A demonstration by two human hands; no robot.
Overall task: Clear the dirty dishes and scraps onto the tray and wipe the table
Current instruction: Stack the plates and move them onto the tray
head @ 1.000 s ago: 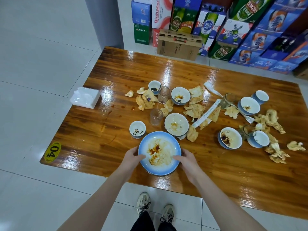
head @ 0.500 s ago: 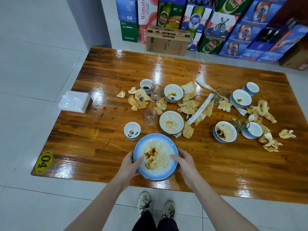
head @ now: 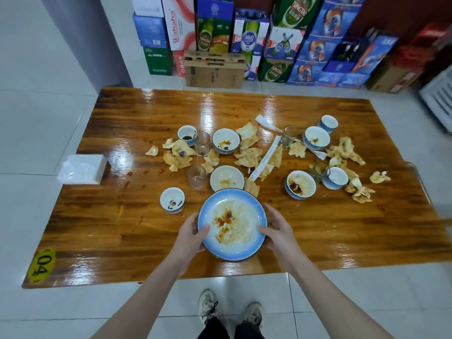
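Observation:
A large blue-rimmed plate [head: 232, 225] smeared with red sauce is held above the near middle of the wooden table [head: 97, 228]. My left hand [head: 190, 234] grips its left rim, thumb on the inside. My right hand [head: 277, 231] grips the right rim the same way. Behind it lie a small dirty plate [head: 227, 178], several blue-and-white bowls such as the small bowl [head: 172, 200] and the sauce-stained bowl [head: 300, 184], glasses [head: 197, 176], and crumpled used napkins [head: 248, 155]. No tray is in view.
A white tissue pack [head: 82, 168] sits at the table's left edge. Sauce drips [head: 144, 172] stain the wood to the left. Stacked drink cartons [head: 244, 40] and a cardboard box [head: 214, 69] stand behind the table. A yellow 04 sticker [head: 41, 265] marks the near left corner.
Both hands closed on the plate's rims, thumbs now over the edge, and the plate has come up off the table. The camera view has shifted back and up.

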